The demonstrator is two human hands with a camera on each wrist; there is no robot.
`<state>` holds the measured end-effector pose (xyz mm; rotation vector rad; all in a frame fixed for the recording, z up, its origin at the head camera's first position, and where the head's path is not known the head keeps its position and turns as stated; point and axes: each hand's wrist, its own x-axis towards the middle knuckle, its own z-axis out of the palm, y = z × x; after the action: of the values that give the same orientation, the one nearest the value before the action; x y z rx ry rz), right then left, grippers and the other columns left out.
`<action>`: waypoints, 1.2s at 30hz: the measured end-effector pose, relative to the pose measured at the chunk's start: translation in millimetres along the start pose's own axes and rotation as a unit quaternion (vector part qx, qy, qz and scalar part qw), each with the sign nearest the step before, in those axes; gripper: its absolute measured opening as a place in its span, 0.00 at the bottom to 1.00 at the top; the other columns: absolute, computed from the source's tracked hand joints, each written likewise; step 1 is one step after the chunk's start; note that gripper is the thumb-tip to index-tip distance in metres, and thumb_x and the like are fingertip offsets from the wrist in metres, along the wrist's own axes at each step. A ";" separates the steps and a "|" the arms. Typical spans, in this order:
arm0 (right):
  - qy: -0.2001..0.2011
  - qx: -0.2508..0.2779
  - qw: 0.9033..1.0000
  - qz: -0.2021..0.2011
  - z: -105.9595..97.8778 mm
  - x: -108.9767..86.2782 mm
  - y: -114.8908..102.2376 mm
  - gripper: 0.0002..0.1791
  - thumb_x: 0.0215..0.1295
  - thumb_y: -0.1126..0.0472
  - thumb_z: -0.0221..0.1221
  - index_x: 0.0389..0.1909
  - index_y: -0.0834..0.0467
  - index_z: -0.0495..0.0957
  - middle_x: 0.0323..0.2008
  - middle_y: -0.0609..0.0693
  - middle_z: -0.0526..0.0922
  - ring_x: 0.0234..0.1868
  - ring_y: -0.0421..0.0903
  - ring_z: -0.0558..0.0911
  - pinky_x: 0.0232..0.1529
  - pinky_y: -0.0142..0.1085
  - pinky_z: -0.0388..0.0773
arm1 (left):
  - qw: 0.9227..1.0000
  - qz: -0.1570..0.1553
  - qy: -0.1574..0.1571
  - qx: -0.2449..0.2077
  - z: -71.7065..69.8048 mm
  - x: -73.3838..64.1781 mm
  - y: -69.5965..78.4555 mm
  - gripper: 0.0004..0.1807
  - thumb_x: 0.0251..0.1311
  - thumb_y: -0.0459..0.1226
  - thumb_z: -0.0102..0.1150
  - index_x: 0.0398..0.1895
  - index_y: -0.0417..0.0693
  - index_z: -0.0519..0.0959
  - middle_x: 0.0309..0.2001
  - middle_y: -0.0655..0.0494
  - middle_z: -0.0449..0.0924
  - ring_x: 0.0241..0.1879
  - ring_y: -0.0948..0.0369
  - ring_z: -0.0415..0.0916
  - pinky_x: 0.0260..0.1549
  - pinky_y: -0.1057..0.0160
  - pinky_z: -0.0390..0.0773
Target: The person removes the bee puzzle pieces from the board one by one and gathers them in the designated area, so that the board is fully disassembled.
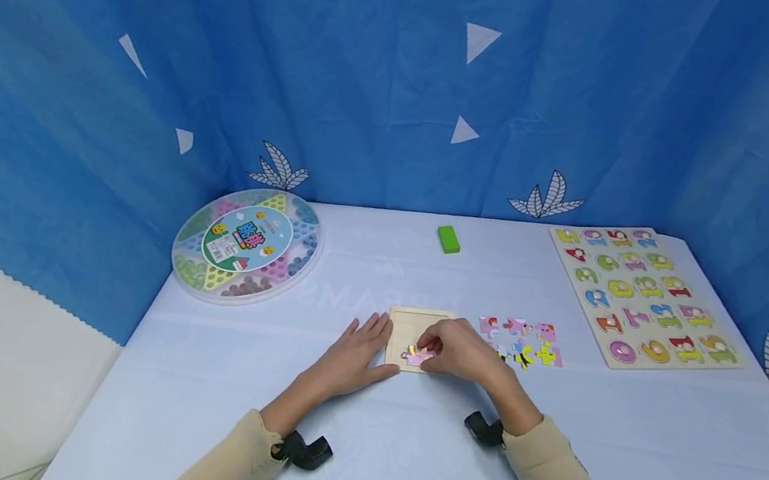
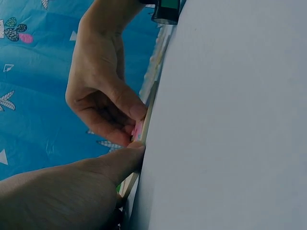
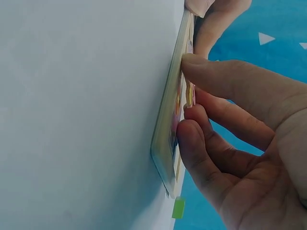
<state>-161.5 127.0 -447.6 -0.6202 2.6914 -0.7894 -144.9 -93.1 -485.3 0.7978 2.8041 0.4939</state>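
A small square wooden puzzle tray (image 1: 409,325) lies on the white-covered table. My left hand (image 1: 349,359) rests at its left side, fingers extended, with the thumb along the near edge. Over the tray's near right part, my right hand (image 1: 463,350) pinches a jigsaw piece (image 3: 190,94) between thumb and fingers, the piece tilted above the tray floor. Pink and yellow puzzle pieces (image 1: 415,356) show inside the near part of the tray, partly hidden by the right fingers. Loose jigsaw pieces (image 1: 544,353) lie just right of the right hand.
A round Chinese checkers box (image 1: 305,261) sits at the back left. At the right lies a wooden number board (image 1: 615,283) with colourful pieces. A green block (image 1: 448,239) is behind the tray. Blue curtain (image 1: 378,88) hangs along the table's far edge.
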 end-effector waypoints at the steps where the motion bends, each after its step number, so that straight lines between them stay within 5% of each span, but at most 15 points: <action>1: -0.001 -0.002 1.000 -0.001 0.0 -0.1 0.3 0.14 0.47 0.63 0.75 0.36 0.57 0.85 0.29 0.43 0.82 0.30 0.38 0.74 0.34 0.29 0.74 | 1.000 0.000 0.000 0.000 0.0 0.1 0.0 0.44 0.67 0.58 0.49 0.75 0.39 0.53 0.77 0.46 0.48 0.78 0.51 0.45 0.75 0.46 0.48; 19: 0.008 -0.014 1.000 -0.024 -1.9 -2.2 1.9 0.12 0.50 0.63 0.73 0.38 0.58 0.86 0.29 0.43 0.82 0.30 0.38 0.74 0.33 0.28 0.74 | 1.000 -0.003 -0.011 -0.009 -3.0 0.1 2.9 0.44 0.68 0.58 0.48 0.76 0.39 0.52 0.78 0.45 0.46 0.78 0.51 0.42 0.75 0.46 0.46; 36: 0.005 0.006 1.000 0.008 -8.9 -11.6 -2.1 0.14 0.51 0.61 0.73 0.40 0.58 0.86 0.33 0.45 0.82 0.32 0.39 0.75 0.35 0.29 0.75 | 1.000 0.000 -0.011 -0.011 -3.5 -2.5 2.1 0.44 0.68 0.58 0.49 0.76 0.39 0.51 0.78 0.45 0.46 0.78 0.50 0.43 0.75 0.45 0.46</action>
<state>-154.0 134.9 -437.6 -0.5937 2.6959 -0.8054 -142.7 -93.7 -481.0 0.7948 2.7737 0.5128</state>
